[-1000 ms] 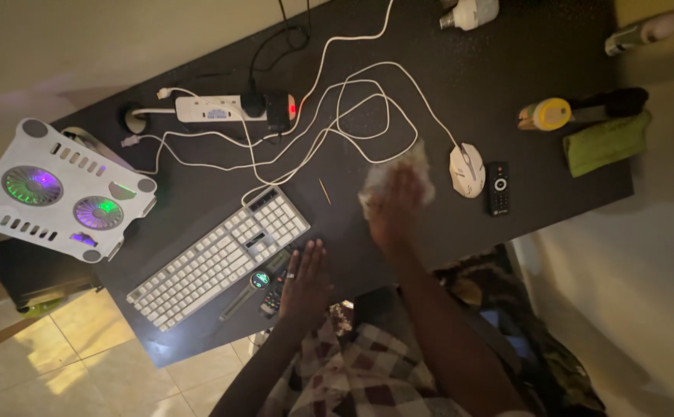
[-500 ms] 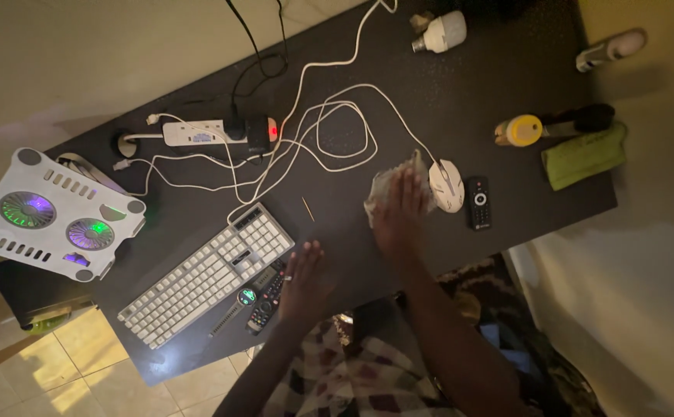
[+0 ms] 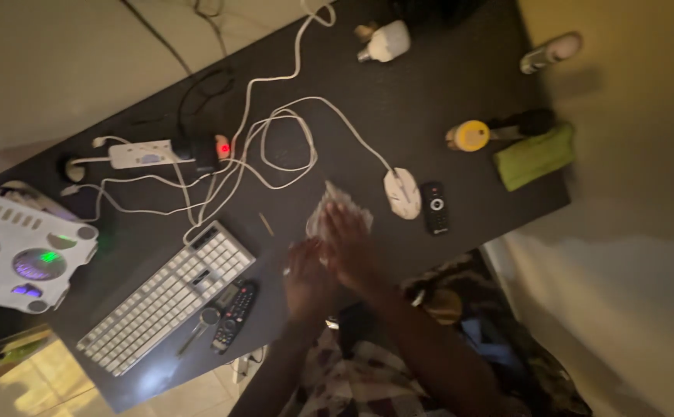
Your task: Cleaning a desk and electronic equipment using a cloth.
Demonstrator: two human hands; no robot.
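Two hands work at the near edge of the dark surface [image 3: 445, 100]. The left hand [image 3: 308, 276] lies flat with fingers spread, holding nothing. The right hand [image 3: 352, 245] presses, fingers extended, on one crumpled white cloth [image 3: 335, 207], which sits on the surface just left of the mouse; whether the fingers pinch it I cannot tell, as the view is blurred.

Left of the hands lie one black remote [image 3: 233, 313] with one key [image 3: 202, 323] beside it, and one white keyboard [image 3: 169, 298]. Further left, one white cooling pad [image 3: 20, 251] shows two lit fans. One small stick [image 3: 265, 224] lies beyond the keyboard.

Right of the cloth are one white mouse [image 3: 403, 193] and one small black remote [image 3: 434, 207]. Beyond them, one white power strip [image 3: 148, 153] with a red light and a tangle of white cables [image 3: 279, 147]. On the right sit one yellow-topped round thing [image 3: 468, 136] and one green cloth [image 3: 536, 157]. Farthest are one white bulb [image 3: 387, 41] and one spray can [image 3: 551, 52] lying on its side.
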